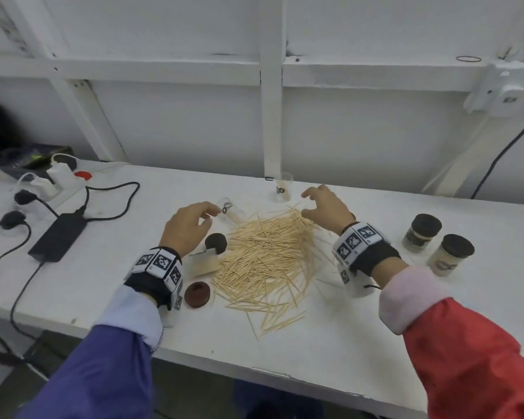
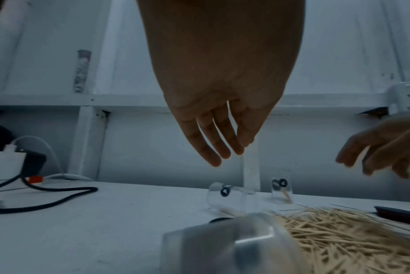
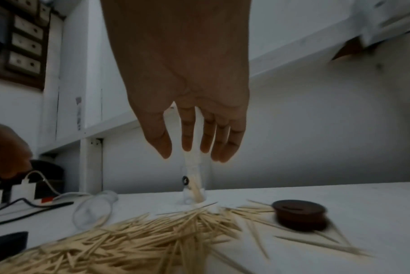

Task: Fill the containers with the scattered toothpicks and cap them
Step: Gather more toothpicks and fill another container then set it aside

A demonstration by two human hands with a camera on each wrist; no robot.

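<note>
Pale wooden toothpicks lie in a loose heap at the centre of the white table, so both hands can reach in from either side. The left hand hovers at the heap's ten o'clock, fingers relaxed and empty, just over a clear container lying on its side, probably about to stand it up for filling. The right hand hovers at one o'clock, fingers spread and holding nothing, near an upright clear container at twelve o'clock with a few toothpicks inside. Another container lies tipped at nine o'clock beside a loose dark cap at eight o'clock, off so that filling can proceed. Two capped containers stand apart at three o'clock, apparently finished.
</note>
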